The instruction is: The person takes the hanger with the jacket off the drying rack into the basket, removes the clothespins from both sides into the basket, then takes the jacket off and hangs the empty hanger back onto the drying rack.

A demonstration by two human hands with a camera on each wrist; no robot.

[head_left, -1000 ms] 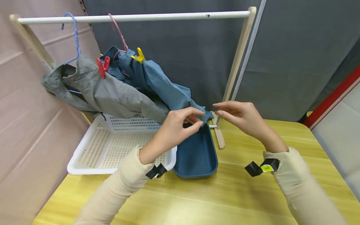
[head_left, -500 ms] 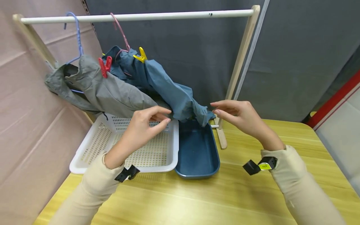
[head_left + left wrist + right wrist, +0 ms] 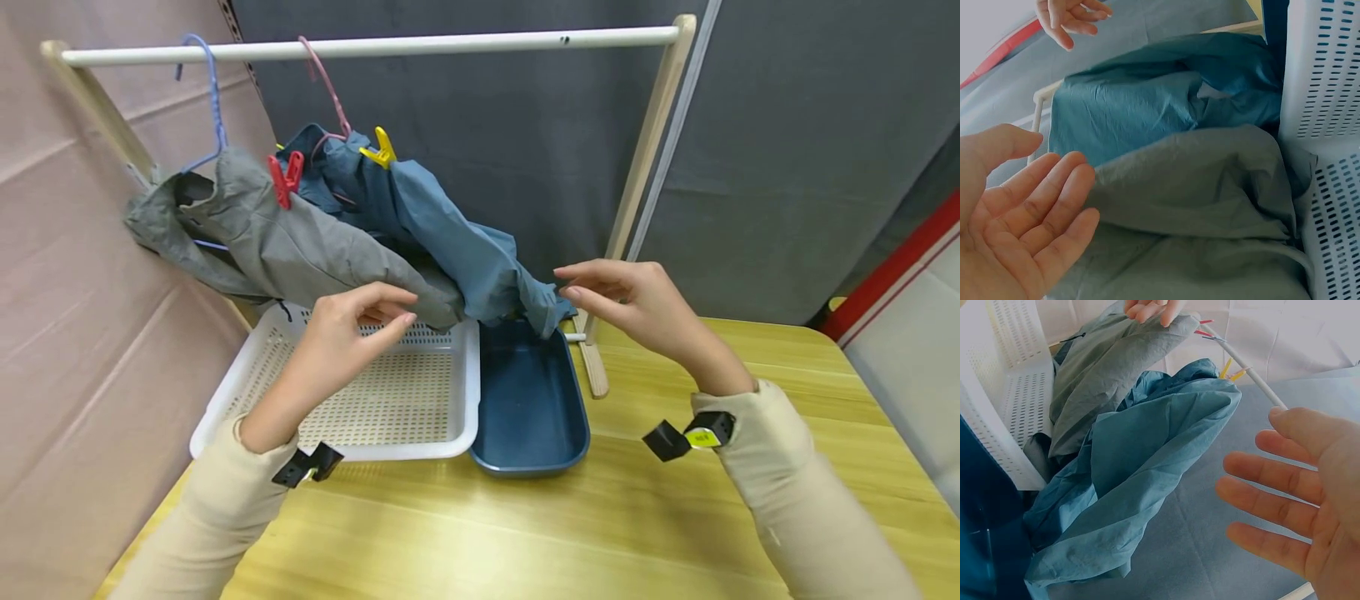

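My left hand [image 3: 330, 337] hovers over the white basket, in front of the grey garment [image 3: 315, 246], with loosely bent fingers and nothing in its grasp. In the left wrist view, its fingers [image 3: 1054, 212] overlap the grey cloth. My right hand [image 3: 637, 308], likewise holding nothing, is beside the lower end of the blue garment [image 3: 442, 221]. The right wrist view shows its spread fingers [image 3: 1279, 475] apart from that cloth. A red clothespin [image 3: 286, 179] grips the grey garment on a blue hanger [image 3: 215, 100]. A yellow clothespin [image 3: 381, 150] grips the blue one on a pink hanger [image 3: 326, 83].
Both hangers hook over a white rail [image 3: 480, 42] on wooden uprights [image 3: 648, 142]. Beneath the garments stand a white perforated basket [image 3: 468, 425] and a dark blue tub [image 3: 530, 471], side by side on the wooden table [image 3: 675, 517]. A wooden rack foot [image 3: 594, 371] lies right of the tub.
My left hand has moved left, from the blue garment's lower end to over the white basket. That end now shows hanging over the tub. My right hand has barely shifted.
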